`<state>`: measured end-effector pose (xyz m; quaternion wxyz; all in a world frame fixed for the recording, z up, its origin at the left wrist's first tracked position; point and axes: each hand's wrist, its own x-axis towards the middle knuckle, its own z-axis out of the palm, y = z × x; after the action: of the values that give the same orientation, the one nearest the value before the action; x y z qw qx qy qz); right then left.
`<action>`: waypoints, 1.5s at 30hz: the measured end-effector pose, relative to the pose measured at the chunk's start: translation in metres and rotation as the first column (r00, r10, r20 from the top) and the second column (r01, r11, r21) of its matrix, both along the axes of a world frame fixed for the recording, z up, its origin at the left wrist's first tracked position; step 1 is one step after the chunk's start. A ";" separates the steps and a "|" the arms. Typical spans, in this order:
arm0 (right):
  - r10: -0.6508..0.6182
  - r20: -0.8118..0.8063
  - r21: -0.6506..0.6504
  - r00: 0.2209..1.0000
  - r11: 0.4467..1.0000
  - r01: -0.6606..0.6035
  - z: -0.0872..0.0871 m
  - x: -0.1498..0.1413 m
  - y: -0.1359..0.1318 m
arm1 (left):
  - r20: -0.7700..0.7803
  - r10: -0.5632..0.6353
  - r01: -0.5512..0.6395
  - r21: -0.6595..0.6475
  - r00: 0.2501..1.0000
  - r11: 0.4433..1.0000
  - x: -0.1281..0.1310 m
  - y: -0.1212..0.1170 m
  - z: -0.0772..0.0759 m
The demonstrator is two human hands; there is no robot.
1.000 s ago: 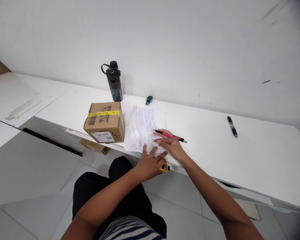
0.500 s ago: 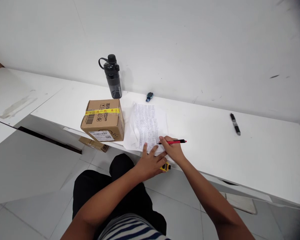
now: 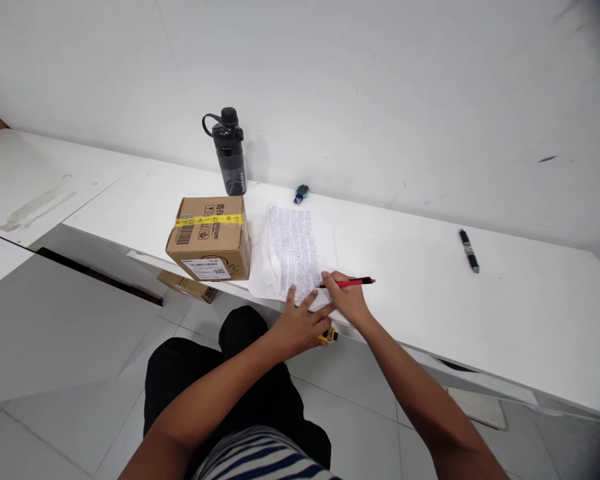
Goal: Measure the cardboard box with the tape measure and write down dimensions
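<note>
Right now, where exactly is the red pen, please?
In the head view, the red pen is held in the right hand, its tip at the lower part of the written paper, near the left hand.

The person wears a top [image 3: 265, 460] with navy and white stripes and plain black trousers [image 3: 180, 368]. Left hand [image 3: 301, 329], right hand [image 3: 349, 299] and forearms [image 3: 407, 380] are bare.

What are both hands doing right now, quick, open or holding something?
Left hand: open, spread at the near edge of the written paper.
Right hand: closed, holding a red and black pen.
</note>
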<state>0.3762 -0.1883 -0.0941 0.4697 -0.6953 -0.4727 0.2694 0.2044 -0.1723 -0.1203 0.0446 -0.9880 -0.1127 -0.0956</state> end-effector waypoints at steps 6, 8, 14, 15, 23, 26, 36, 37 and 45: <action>0.009 -0.003 -0.016 1.000 1.000 -0.009 0.002 0.000 0.000 | -0.004 0.002 -0.002 -0.010 1.000 1.000 0.000 -0.001 0.001; 0.000 -0.010 -0.011 1.000 1.000 0.000 0.002 0.000 0.000 | -0.002 0.001 -0.001 -0.012 1.000 1.000 0.000 0.000 0.001; -0.042 0.007 0.007 0.999 0.999 0.042 0.004 -0.002 -0.001 | 0.009 -0.003 0.003 0.000 1.000 1.000 0.000 0.000 0.000; -0.043 0.009 0.007 0.999 0.999 0.043 0.004 -0.002 -0.001 | 0.011 -0.004 0.004 -0.001 1.000 1.000 0.000 0.000 0.000; -0.021 0.012 0.010 1.000 1.000 0.021 0.004 -0.001 -0.002 | 0.018 -0.010 0.010 -0.011 1.000 1.000 0.000 0.000 0.002; -0.049 0.018 0.017 0.999 0.999 0.048 0.004 -0.001 -0.002 | 0.012 -0.009 0.009 -0.019 1.000 1.000 0.000 0.000 0.001; -0.057 0.009 0.004 0.998 0.998 0.057 0.005 -0.001 -0.001 | 0.023 -0.036 0.036 -0.014 0.999 0.999 0.000 0.003 -0.001; -0.064 0.008 0.004 0.998 0.998 0.064 0.005 -0.001 -0.001 | 0.022 -0.037 0.038 -0.018 0.999 0.999 0.000 0.003 0.000; -0.076 0.002 0.006 0.997 0.997 0.076 0.005 0.000 0.001 | -0.008 -0.031 0.030 -0.094 0.999 0.995 -0.001 0.003 0.000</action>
<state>0.3759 -0.1877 -0.0894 0.4810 -0.7117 -0.4472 0.2491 0.2032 -0.1690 -0.1208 -0.0026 -0.9910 -0.1019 -0.0865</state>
